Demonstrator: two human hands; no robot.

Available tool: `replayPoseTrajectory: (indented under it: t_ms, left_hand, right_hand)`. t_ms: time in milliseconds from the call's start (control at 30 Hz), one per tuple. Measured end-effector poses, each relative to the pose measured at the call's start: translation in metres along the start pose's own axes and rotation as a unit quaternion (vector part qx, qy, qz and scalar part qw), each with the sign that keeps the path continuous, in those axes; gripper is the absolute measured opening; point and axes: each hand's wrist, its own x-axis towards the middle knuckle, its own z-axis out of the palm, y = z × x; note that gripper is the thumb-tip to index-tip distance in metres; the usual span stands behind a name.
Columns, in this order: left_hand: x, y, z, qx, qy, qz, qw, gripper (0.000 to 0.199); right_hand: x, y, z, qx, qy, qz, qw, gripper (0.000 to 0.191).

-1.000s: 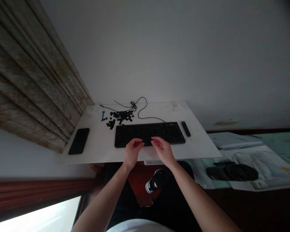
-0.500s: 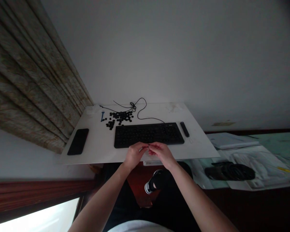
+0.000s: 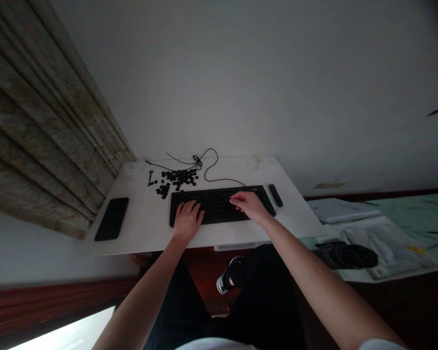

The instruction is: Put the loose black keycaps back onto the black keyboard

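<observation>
Head view: both hands at a black keyboard, loose keycaps beyond it

Left hand [image 3: 187, 222] lies palm down at the near left part of the keyboard [image 3: 219, 212], fingers loosely spread over the keys, gripping nothing; right hand [image 3: 251, 205] is above the right half of the keyboard, thumb and forefinger pinched together, the other fingers curled; whether something small sits between those fingertips cannot be told.

The keyboard lies flat near the middle of the pale worktop [image 3: 142, 223]; its thin black cable [image 3: 216, 180] leaves the far edge, bends left and gathers in a loose knot; small black keycaps [image 3: 180, 178] lie in a scattered heap beyond the keyboard, to the left; a blue tool [image 3: 150, 178] lies just left of the heap.

A dark phone [image 3: 112, 218] lies flat at the left side of the worktop; a slim black object [image 3: 275, 195] lies just beside the right end of the keyboard; a patterned curtain [image 3: 58, 107] hangs at the left; to the right of the worktop, papers [image 3: 343, 210] and a black bundle [image 3: 352, 255] rest on a greenish surface [image 3: 409, 209]; a shoe [image 3: 223, 282] shows below the near edge.
</observation>
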Motion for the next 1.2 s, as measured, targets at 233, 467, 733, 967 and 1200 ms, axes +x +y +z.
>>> replayPoseTrajectory:
  t_ms: [233, 467, 733, 967, 1200]
  left_hand:
    - [0.002, -0.001, 0.002, -0.004, -0.003, -0.006, 1.0, 0.028]
    - [0.003, -0.001, 0.002, -0.024, -0.009, -0.014, 1.0, 0.027]
    - [0.004, -0.002, 0.0, -0.029, -0.027, -0.021, 0.999, 0.026]
    - [0.004, -0.002, -0.001, -0.029, -0.024, -0.019, 0.999, 0.026]
    - [0.004, -0.001, 0.0, -0.028, -0.025, -0.019, 0.999, 0.027]
  right_hand:
    - [0.058, -0.018, 0.002, -0.231, -0.056, -0.1, 0.966, 0.009]
    - [0.085, -0.026, 0.017, -0.308, -0.164, -0.123, 0.929, 0.009]
    - [0.097, -0.022, 0.029, -0.343, -0.223, -0.09, 0.908, 0.011]
    - [0.105, -0.032, 0.031, -0.365, -0.233, -0.066, 0.899, 0.011]
    - [0.115, -0.033, 0.028, -0.355, -0.279, -0.038, 0.891, 0.015]
